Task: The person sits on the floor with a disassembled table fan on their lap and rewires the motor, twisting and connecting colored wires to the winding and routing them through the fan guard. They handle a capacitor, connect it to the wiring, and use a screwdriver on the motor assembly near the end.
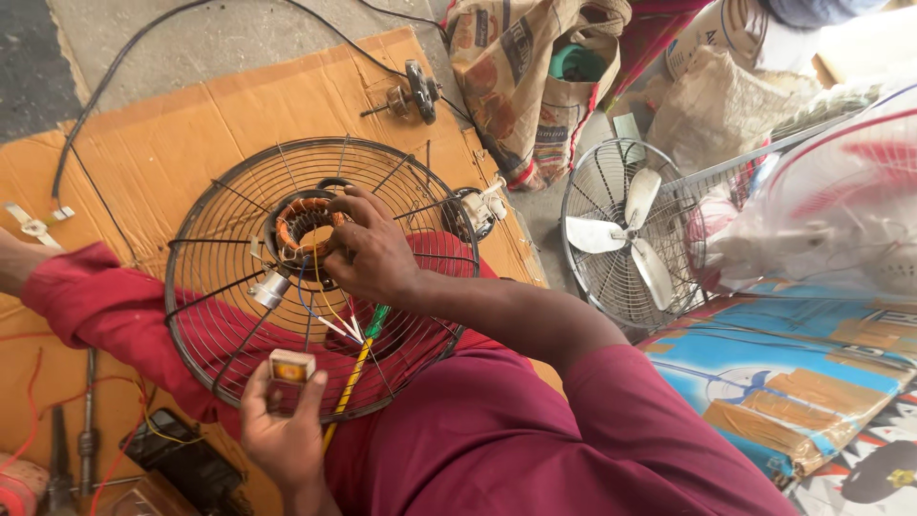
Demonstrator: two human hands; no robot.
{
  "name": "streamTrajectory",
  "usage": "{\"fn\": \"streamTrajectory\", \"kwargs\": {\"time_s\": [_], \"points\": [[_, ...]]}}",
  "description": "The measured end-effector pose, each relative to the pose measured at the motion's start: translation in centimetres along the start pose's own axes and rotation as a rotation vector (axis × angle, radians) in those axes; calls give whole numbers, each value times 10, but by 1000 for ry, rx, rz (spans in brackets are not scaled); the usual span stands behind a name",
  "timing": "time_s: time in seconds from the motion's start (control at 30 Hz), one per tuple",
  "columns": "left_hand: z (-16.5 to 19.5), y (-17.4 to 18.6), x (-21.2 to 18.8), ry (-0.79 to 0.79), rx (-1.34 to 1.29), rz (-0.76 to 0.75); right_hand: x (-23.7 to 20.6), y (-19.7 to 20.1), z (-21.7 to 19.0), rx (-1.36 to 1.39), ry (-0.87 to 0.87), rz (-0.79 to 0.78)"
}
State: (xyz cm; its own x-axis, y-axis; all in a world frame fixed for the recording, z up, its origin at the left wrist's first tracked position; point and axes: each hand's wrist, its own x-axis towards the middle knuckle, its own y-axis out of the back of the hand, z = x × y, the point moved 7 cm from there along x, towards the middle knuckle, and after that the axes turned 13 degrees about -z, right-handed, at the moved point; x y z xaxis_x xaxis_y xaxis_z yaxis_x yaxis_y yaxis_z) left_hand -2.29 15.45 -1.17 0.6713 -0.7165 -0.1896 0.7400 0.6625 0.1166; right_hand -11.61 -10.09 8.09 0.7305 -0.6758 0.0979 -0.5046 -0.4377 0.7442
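A round black wire fan guard (205, 315) lies across my lap over orange cardboard. At its hub sits a copper-wound motor stator (304, 222) with a small silver capacitor (271, 288) and thin coloured wires. My right hand (368, 250) rests on the stator's right side, fingers gripping it. My left hand (280, 425), lower down, holds a small orange-and-brown rectangular box (290, 369) between thumb and fingers. A yellow screwdriver with a green tip (355, 370) lies slanted under the guard.
Another fan motor (413, 93) and a white motor part (478, 210) lie on the cardboard (143, 143). A standing fan with white blades (626, 234) is at right. A printed bag (521, 76), black cables and tools (86, 440) surround me.
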Motion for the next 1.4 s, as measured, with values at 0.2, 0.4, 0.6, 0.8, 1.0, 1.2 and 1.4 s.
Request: {"fn": "streamTrajectory", "kwargs": {"time_s": [0.2, 0.4, 0.6, 0.8, 1.0, 1.2, 1.4], "points": [[-4, 64, -14, 25, -374, 171, -22, -11, 38, 235, -73, 82], [-64, 130, -30, 190, -363, 506, -50, -26, 70, 440, -200, -40], [-67, 155, -47, 221, -183, 679, -48, -58, 56, 557, -273, -265], [11, 126, -3, -159, -240, 423, -40, -80, 36, 324, -388, -420], [61, 6, 63, -97, -176, -15, -34, -78, 22, 250, -335, -378], [69, -66, 100, -128, 9, -138, -45, -79, 31, 380, -318, -374], [48, -75, 119, -13, -137, -137, -40, -61, 49, 564, -248, -300]]}}
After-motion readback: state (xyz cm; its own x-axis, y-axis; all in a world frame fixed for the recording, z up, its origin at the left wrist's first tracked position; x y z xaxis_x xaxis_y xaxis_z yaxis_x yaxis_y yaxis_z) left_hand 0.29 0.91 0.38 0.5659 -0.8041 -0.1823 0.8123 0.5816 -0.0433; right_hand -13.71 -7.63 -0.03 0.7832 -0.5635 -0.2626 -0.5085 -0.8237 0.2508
